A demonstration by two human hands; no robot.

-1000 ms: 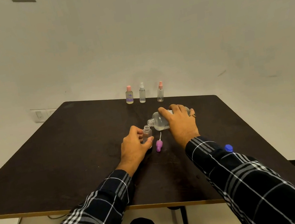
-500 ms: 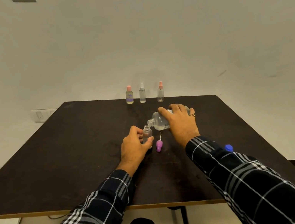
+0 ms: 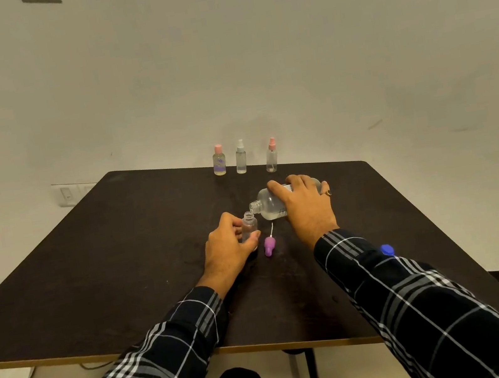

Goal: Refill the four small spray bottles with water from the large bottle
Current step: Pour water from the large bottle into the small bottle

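Observation:
My left hand (image 3: 228,246) grips a small uncapped clear bottle (image 3: 249,223) that stands upright on the dark table (image 3: 121,259). My right hand (image 3: 305,204) holds the large clear bottle (image 3: 269,207) tipped almost flat, its open mouth just above and right of the small bottle's neck. A purple spray cap (image 3: 269,245) with a white tube lies on the table between my hands. Three capped small spray bottles stand in a row at the far edge: one with a pink cap (image 3: 219,161), one with a white cap (image 3: 240,158), one with a pink sprayer (image 3: 271,156).
A blue cap (image 3: 387,250) lies on the table to the right, beside my right sleeve. The white wall rises close behind the table, with a socket plate (image 3: 69,195) at the left. The table's near edge runs under my forearms.

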